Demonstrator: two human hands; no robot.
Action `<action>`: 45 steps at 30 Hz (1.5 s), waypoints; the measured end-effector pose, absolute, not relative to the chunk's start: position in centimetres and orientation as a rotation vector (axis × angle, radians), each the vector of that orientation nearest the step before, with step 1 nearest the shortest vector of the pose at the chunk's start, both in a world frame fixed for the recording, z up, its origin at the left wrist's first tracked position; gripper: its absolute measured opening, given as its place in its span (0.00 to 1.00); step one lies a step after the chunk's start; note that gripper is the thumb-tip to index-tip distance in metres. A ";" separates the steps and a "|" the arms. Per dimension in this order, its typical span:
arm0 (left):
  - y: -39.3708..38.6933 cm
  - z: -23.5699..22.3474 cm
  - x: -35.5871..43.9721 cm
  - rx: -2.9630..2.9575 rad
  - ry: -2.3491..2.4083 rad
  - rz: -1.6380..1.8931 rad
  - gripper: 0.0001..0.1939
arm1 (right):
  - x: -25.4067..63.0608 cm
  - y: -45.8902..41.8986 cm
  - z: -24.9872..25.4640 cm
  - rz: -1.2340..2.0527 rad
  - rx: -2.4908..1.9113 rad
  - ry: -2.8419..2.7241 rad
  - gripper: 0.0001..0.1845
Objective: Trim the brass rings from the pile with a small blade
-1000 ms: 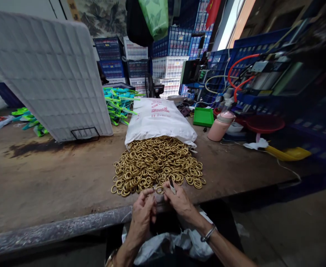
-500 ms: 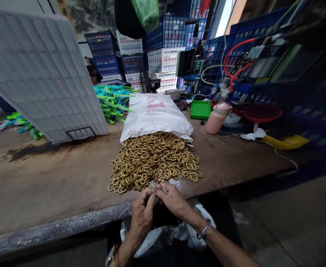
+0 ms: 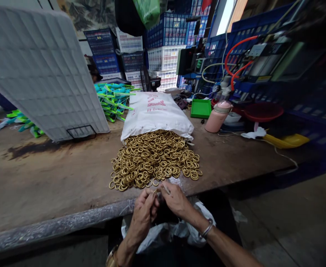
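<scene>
Pinching a small gold-coloured ring (image 3: 155,191) between thumb and fingers in the grip of the left hand (image 3: 143,209), narrowing closely around it. Holding a slim pale tool (image 3: 166,190) in the grip of the right hand (image 3: 176,202), also narrow, and bringing its fingertips just beside the ring. Working with both grips near each other at the front edge of the worktop (image 3: 68,200). Facing a heap of similar rings (image 3: 154,159) just beyond the grips, and a white sack (image 3: 156,115) farther beyond, with its mouth over the heap. Having a crumpled white bag (image 3: 165,230) below the grips. Wearing a bracelet (image 3: 206,228) behind the right grip. Looking, ahead and left of the grips, onto a pale ribbed board (image 3: 46,74) leaning above a black wire stand (image 3: 81,131), with green and blue pieces (image 3: 114,100) behind. Seeing, ahead and right of the grips, a green tray (image 3: 201,108), a pink bottle (image 3: 218,118) and a red bowl (image 3: 264,111). Facing stacked crates (image 3: 163,58) farthest from the grips.
</scene>
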State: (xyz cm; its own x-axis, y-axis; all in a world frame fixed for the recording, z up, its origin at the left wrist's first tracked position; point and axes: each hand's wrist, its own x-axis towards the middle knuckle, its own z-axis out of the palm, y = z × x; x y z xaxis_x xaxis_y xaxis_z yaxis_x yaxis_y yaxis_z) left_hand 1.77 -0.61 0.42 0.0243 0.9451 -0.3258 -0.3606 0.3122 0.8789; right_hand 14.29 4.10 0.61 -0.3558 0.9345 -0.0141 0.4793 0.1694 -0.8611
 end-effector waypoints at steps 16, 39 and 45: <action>-0.9 0.3 0.8 0.840 1.203 1.201 0.17 | 14.1 3.3 0.1 0.665 -1.377 -2.479 0.15; -1.2 0.9 -1.1 0.194 0.859 1.218 0.10 | 12.5 5.7 -2.1 0.310 -1.677 -2.447 0.12; 0.1 0.4 -0.6 0.282 1.003 1.266 0.12 | 13.6 6.7 -0.2 0.876 -1.393 -1.998 0.09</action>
